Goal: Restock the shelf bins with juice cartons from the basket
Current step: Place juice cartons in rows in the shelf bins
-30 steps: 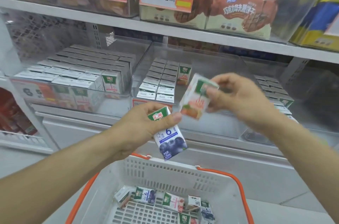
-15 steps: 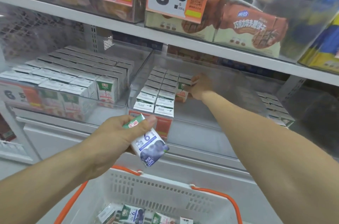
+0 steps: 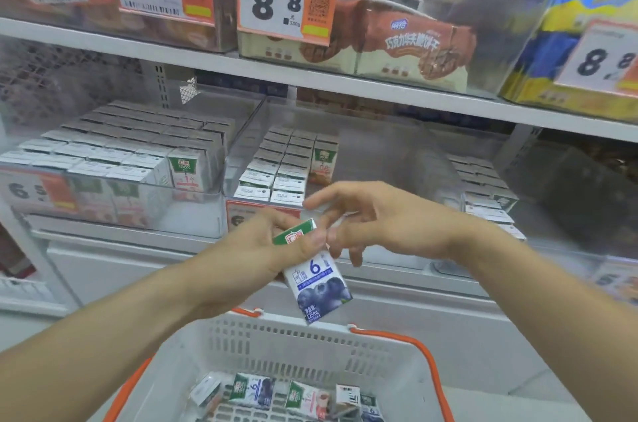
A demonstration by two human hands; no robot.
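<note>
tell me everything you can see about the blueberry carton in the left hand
The small white-and-blue blueberry juice carton is a cardboard-looking box with a green top band, a red logo, a large blue 6 and blueberries pictured low on its face. It looks sealed and undented. It hangs tilted, bottom end toward the white plastic basket, above its rim. The left hand grips its top; the right hand's fingertips reach to its upper edge.

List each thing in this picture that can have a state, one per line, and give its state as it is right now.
Left hand: grips the blueberry carton.
Right hand: fingers spread, holding nothing, reaching to the carton.
Blueberry carton: tilted, held above the basket.
Basket: a few cartons lying loose inside.
Left bin: nearly full.
Middle bin: partly filled, right side bare.
</note>
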